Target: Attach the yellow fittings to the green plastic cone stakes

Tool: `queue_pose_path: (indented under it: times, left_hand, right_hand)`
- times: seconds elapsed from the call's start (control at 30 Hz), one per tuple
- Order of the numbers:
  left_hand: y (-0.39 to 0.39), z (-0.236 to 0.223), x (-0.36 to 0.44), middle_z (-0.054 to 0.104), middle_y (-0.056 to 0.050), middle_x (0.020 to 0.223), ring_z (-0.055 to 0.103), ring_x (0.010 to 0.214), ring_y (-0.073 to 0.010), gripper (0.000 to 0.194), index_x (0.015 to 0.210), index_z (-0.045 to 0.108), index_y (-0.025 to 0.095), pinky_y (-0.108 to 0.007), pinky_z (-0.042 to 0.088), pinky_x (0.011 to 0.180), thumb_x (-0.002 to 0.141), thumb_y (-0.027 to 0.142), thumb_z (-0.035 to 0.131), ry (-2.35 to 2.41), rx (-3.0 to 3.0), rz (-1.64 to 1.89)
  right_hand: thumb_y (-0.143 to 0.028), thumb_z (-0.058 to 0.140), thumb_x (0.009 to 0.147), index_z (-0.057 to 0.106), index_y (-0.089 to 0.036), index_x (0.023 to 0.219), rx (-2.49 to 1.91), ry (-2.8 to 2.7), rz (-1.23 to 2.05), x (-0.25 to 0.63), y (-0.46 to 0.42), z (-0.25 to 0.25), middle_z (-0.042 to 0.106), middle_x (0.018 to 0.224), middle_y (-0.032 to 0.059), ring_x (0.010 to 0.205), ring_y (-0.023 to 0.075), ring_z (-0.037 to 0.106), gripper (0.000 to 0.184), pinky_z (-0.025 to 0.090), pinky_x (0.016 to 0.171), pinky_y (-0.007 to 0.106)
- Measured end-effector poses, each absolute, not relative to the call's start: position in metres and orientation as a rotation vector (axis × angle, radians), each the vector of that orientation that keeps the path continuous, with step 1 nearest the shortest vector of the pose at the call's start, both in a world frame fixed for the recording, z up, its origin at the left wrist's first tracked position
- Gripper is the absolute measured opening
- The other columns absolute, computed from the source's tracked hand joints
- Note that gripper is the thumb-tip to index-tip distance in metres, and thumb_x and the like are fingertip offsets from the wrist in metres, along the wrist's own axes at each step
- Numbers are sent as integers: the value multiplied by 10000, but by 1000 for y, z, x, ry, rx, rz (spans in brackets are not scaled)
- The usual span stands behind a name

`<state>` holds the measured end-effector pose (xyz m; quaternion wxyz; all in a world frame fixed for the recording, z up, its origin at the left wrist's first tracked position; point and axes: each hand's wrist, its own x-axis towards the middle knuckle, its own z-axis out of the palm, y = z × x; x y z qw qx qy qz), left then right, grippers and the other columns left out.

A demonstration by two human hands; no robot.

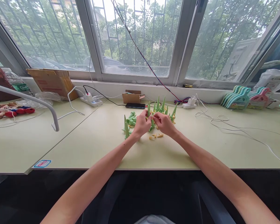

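My left hand [142, 123] is closed, its fingers around what looks like a green plastic cone [148, 109] whose tip points up. Touching it from the right, my right hand [164, 123] is closed in a pinch; anything between its fingertips is too small to make out. More green cones [162, 104] stand upright behind the hands. Left of them, green tubular pieces [131, 117] lie in a pile, and another green cone [127, 130] stands close to my left wrist. Small yellow pegs [160, 135] are scattered on the table just in front of the hands.
Behind the pieces lie a dark phone [135, 105] and a small open cardboard box [132, 97]. White cables [224, 119] run over the table [84, 149] at right. Green and pink plastic hangers [238, 98] stand far right. A white curved rod [37, 101] crosses the left side.
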<state>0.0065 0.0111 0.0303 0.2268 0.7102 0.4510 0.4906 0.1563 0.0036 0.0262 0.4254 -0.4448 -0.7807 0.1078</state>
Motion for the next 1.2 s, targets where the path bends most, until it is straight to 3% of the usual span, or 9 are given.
queue_pose_path:
  times: [0.53,0.93,1.2]
  left_hand:
    - [7,33,8,665,-43,875,595,703,-141,97,899,579,193,-250,427,590,847,258,529,1167,1920,1343]
    - [5,33,9,607,-12,802,395,502,-64,129,914,586,186,-221,330,477,856,291,539,1066,1911,1347]
    - [4,32,9,613,-20,821,404,507,-64,121,894,570,186,-221,339,472,871,295,524,1027,1941,1336]
  right_hand:
    - [-377,393,967,417,-211,716,-1079,-1857,288,155,6,24,449,589,-31,534,115,351,302,295,551,250]
    - [-408,365,970,477,-211,836,-1093,-1793,352,157,9,23,491,610,-25,520,124,402,263,321,557,256]
    - [-411,362,960,482,-214,851,-1129,-1779,367,157,8,24,483,602,-27,500,121,393,255,319,542,257]
